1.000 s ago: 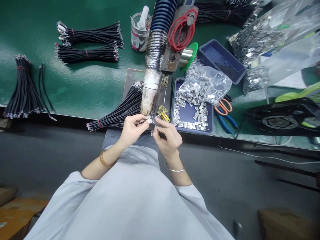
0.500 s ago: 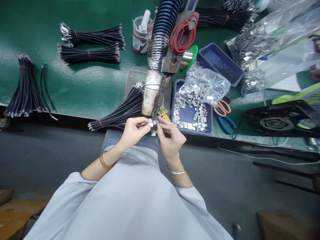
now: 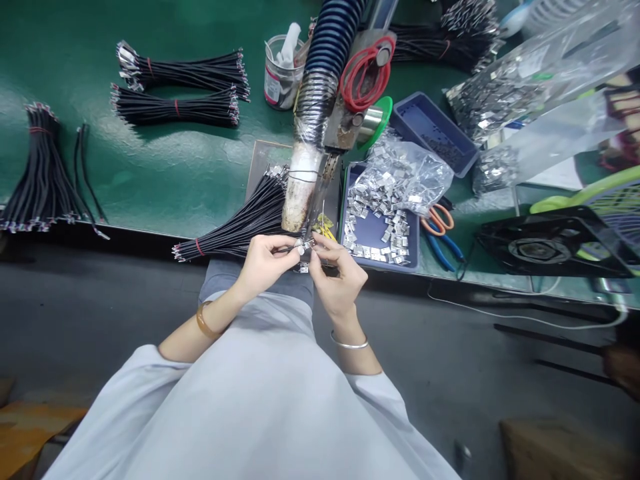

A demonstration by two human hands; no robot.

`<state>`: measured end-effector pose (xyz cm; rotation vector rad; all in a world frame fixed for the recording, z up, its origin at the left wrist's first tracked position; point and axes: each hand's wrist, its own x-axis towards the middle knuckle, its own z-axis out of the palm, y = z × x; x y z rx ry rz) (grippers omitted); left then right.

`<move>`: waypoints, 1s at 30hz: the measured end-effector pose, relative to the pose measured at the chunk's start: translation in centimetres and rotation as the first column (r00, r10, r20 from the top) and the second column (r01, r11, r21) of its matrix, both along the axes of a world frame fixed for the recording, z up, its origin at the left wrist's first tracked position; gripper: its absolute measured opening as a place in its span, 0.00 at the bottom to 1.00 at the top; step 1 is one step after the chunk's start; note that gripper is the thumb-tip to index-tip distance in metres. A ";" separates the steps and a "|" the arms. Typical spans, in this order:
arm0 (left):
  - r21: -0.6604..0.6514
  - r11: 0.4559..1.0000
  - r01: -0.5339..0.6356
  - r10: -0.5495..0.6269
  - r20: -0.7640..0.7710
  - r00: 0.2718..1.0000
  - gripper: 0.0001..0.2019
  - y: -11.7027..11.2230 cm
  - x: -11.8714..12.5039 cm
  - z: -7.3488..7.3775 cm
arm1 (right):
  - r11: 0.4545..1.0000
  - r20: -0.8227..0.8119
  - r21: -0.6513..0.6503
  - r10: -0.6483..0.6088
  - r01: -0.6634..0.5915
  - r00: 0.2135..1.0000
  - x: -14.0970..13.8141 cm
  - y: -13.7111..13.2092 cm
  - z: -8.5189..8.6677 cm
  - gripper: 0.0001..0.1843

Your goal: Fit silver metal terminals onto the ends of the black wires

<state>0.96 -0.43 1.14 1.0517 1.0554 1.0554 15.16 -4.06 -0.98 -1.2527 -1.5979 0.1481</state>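
Note:
My left hand (image 3: 265, 265) is closed in a pinch on a black cable near its end, just below the nozzle of a hose. Close beside it, my right hand (image 3: 341, 275) pinches a small silvery metal connector (image 3: 307, 246) at the cable's end. Fingertips partly cover where the two meet. Another USB plug (image 3: 304, 268) shows just below, at the table edge. To the left of my fingers a bundle of black cables (image 3: 240, 223) lies with a red tie round it. On the right stands a blue tray (image 3: 373, 230) holding many USB plugs and a clear bag.
The ribbed hose (image 3: 333, 40) and a metal bracket with red wire (image 3: 367, 73) hang over the work spot. Orange and blue handled tools (image 3: 445, 240) lie beside a black fan (image 3: 545, 247). More cable bundles (image 3: 175, 110) and a jar (image 3: 281, 80) stand farther back.
My right fingertips have come slightly closer to the left ones at the connector. The whole view has shifted a little; both hands keep their pinch.

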 end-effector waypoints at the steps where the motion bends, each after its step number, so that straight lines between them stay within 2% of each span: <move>1: -0.002 1.000 -0.007 0.006 -0.005 1.000 0.06 0.0 0.0 0.0 | 1.000 0.002 -0.002 0.004 -0.004 1.000 0.0 0.0 0.0 0.07; 13: 0.031 0.996 -0.081 0.083 -0.067 0.994 0.07 0.0 0.2 0.2 | 1.000 0.032 -0.001 0.027 -0.027 0.999 -0.1 0.1 0.6 0.07; 23: -0.027 0.999 -0.033 0.032 -0.035 0.999 0.06 0.0 0.0 0.3 | 1.000 0.068 0.002 0.028 -0.029 0.997 0.3 0.0 0.3 0.07; 30: -0.002 1.000 0.003 -0.003 -0.055 0.999 0.07 0.1 -0.2 0.0 | 1.000 0.062 -0.006 0.029 -0.029 0.998 0.4 0.1 0.5 0.07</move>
